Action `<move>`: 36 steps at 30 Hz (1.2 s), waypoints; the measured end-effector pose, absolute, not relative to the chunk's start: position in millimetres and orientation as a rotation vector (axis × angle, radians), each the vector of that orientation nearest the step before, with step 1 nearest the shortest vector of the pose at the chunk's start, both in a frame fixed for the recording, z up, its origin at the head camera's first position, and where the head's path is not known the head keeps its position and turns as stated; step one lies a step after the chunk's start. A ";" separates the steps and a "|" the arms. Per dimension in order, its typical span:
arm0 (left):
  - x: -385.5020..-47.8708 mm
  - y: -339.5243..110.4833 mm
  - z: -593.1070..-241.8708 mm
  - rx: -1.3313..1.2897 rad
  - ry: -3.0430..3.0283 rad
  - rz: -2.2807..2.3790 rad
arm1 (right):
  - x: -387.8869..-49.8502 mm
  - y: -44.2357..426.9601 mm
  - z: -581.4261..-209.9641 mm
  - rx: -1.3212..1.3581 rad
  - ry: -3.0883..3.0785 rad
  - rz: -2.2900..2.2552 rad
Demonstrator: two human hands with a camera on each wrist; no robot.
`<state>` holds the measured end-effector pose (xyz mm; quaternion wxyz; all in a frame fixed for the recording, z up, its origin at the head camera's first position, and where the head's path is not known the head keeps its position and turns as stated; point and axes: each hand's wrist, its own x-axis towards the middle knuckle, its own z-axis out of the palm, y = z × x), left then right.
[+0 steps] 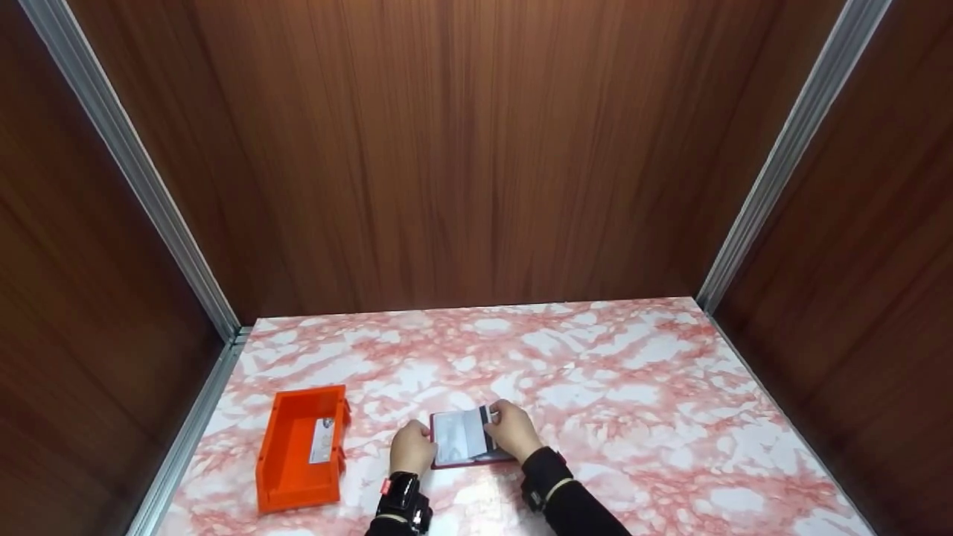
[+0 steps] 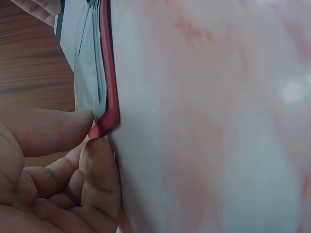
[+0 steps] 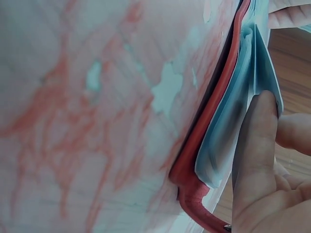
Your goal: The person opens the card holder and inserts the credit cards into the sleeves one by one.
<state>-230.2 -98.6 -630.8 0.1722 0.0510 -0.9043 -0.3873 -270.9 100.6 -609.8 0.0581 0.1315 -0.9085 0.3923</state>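
A red card holder (image 1: 451,439) with clear plastic sleeves lies spread open on the table. At its left edge my left hand (image 1: 413,448) pinches the corner between thumb and forefinger; the left wrist view shows the red cover (image 2: 111,77) and stacked sleeves by the fingertips. My right hand (image 1: 515,430) pinches a white card (image 1: 487,427) with a dark stripe at the holder's right side. In the right wrist view, the card (image 3: 272,80) stands at an angle over the sleeves (image 3: 226,131), between thumb and forefinger. How far it sits inside a sleeve is hidden.
An orange open-front bin (image 1: 296,491) stands to the left, with a white label (image 1: 322,441) on its inner right wall. The table (image 1: 633,387) has a red-and-white marbled top. Brown wood-grain panels (image 1: 461,164) with metal corner posts enclose it.
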 end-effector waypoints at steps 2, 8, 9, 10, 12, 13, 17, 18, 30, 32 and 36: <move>-230.3 -98.8 -631.7 0.133 -2.564 -1.085 | -271.0 100.6 -609.9 0.398 -2.753 1.181; -231.0 -99.0 -632.3 0.127 -2.570 -1.090 | -271.5 99.9 -610.5 0.389 -2.762 1.151; -231.2 -98.9 -632.1 0.133 -2.573 -1.098 | -271.7 99.7 -610.5 0.390 -2.763 1.149; -231.4 -98.9 -631.9 0.135 -2.576 -1.101 | -271.9 99.3 -610.3 0.392 -2.761 1.146; -231.7 -99.0 -632.0 0.140 -2.583 -1.106 | -272.0 98.3 -610.3 0.384 -2.766 1.145; -231.5 -99.1 -631.8 0.139 -2.585 -1.106 | -271.9 97.7 -610.3 0.384 -2.766 1.143; -231.5 -99.2 -631.8 0.144 -2.587 -1.105 | -270.6 95.0 -610.5 0.362 -2.778 1.138; -231.3 -99.2 -631.6 0.142 -2.585 -1.104 | -270.2 94.4 -610.5 0.356 -2.779 1.135; -230.9 -99.4 -631.8 0.138 -2.576 -1.103 | -266.3 91.7 -607.2 0.309 -2.844 1.086; -230.4 -99.3 -631.2 0.141 -2.578 -1.103 | -265.9 90.9 -606.7 0.320 -2.850 1.081; -229.7 -98.9 -629.1 0.150 -2.581 -1.113 | -264.6 88.8 -605.4 0.375 -2.828 1.040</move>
